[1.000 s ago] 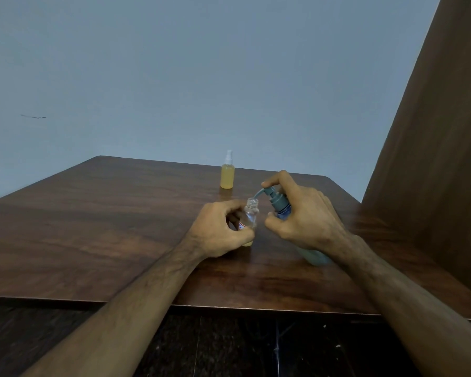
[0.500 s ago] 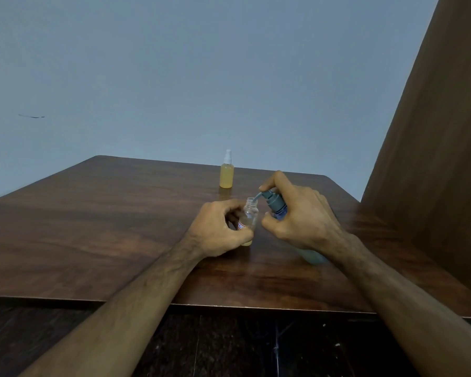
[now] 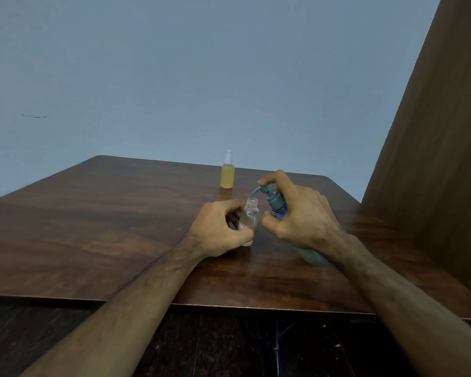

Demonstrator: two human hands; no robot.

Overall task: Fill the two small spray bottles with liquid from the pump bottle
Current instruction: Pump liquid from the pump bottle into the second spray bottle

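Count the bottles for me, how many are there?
3. A capped yellow bottle stands at the table's far side, the left hand holds an open clear bottle, and the right hand holds the pump bottle.

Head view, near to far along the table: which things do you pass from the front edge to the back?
Table front edge → left hand holding the open clear spray bottle, level with the right hand on the pump bottle → capped spray bottle of yellow liquid → table back edge.
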